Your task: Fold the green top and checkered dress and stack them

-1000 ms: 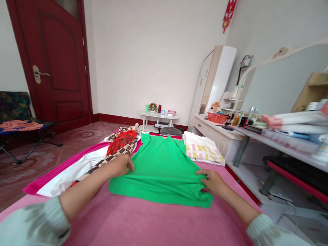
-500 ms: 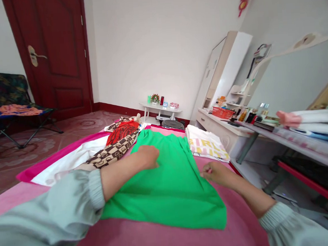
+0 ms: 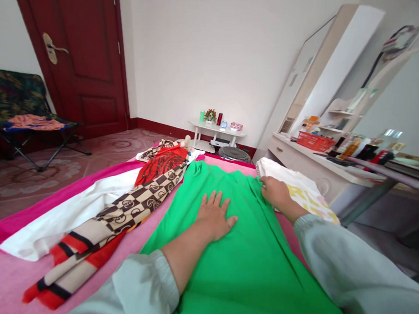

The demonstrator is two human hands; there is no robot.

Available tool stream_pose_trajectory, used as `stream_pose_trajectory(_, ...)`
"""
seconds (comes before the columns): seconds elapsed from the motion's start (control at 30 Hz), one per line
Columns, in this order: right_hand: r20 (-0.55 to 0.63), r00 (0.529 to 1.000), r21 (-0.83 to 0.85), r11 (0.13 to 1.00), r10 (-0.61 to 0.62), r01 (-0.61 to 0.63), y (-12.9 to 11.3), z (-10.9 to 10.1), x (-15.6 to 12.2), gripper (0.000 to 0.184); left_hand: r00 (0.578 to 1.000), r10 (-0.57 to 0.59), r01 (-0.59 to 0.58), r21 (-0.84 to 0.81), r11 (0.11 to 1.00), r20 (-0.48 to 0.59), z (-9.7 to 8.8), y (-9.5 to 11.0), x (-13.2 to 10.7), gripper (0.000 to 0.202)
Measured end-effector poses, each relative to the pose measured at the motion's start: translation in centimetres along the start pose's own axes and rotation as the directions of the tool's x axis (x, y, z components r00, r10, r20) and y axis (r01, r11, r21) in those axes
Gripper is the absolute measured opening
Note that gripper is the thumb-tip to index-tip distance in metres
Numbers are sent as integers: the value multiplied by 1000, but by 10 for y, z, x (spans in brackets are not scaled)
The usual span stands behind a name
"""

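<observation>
A green garment (image 3: 245, 264) lies spread on the pink bed cover (image 3: 10, 281), running away from me, with creases along its right side. My left hand (image 3: 215, 216) rests flat on its middle, fingers spread. At the garment's far right edge my right hand (image 3: 276, 193) has its fingers closed on the gathered green cloth. A folded white T-shirt (image 3: 297, 184) with yellow lettering lies just beyond and beside that hand. To the left lie a brown-and-cream checked garment (image 3: 141, 200) with red parts and a white garment (image 3: 80, 204).
A folding chair (image 3: 11, 99) with an orange cloth (image 3: 37, 122) stands by the red door (image 3: 76, 51). A low white table (image 3: 218, 127) is against the far wall. On the right is a dressing table (image 3: 291, 151) with a red basket (image 3: 314, 141) and bottles.
My right hand has moved forward along the green garment's right edge and grips it. My left hand has opened from a closed shape and lies flat. The view has shifted closer.
</observation>
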State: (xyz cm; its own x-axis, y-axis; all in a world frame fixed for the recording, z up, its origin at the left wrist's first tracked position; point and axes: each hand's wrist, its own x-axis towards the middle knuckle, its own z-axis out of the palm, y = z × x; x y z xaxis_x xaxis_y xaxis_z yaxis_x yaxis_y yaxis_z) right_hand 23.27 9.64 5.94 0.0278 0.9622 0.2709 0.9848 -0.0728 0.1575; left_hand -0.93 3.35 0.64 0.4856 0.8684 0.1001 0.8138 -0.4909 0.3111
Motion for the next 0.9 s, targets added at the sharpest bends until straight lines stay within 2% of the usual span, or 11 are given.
stream_pose_trajectory(0.07, 95, 994, -114, 993, 53, -42, -8, 11, 16, 41, 1000, 0, 0, -3, 1000, -12, -1, 0, 0, 74)
stream_pose_trajectory(0.17, 175, 980, -168, 984, 93, -63, -16, 24, 28, 43, 1000, -3, 3, -4, 1000, -4, -1, 0, 0, 74)
stream_pose_trajectory(0.27, 104, 994, -156, 986, -37, 53, -13, 19, 32, 31, 1000, -2, 2, -11, 1000, 3, -3, 0, -1, 75)
stream_pose_trajectory(0.37, -62, 989, -169, 978, -132, 120, 5, 0, 34, 27, 1000, -3, 3, -15, 1000, 12, -4, 0, -1, 74)
stream_pose_trajectory(0.43, -152, 984, -182, 981, -98, 69, 23, -11, 34, 29, 1000, 5, -5, -18, 1000, 9, -4, 0, -2, 73)
stream_pose_trajectory(0.47, -157, 986, -192, 981, -63, 32, 33, -15, 33, 30, 1000, 12, -12, -20, 1000, 4, -3, 0, -2, 73)
stream_pose_trajectory(0.6, -48, 988, -280, 948, 146, -154, 52, -20, 26, 29, 1000, 31, -31, -26, 999, -2, -2, -1, -1, 72)
stream_pose_trajectory(0.67, -127, 983, -282, 946, 131, -162, 42, -21, 24, 32, 999, 33, -33, -27, 999, -1, -1, -1, -1, 71)
stream_pose_trajectory(0.73, -208, 978, -220, 975, -14, -33, 19, -22, 24, 33, 999, 34, -35, -24, 999, -3, -1, -1, -1, 71)
stream_pose_trajectory(0.83, -170, 965, -40, 980, -201, 197, -27, -15, 31, 34, 999, 36, -36, -21, 999, -9, -1, -1, 0, 70)
stream_pose_trajectory(0.9, -123, 974, 97, 975, -189, 201, -52, -2, 40, 35, 999, 36, -36, -24, 999, -3, -1, -1, 0, 69)
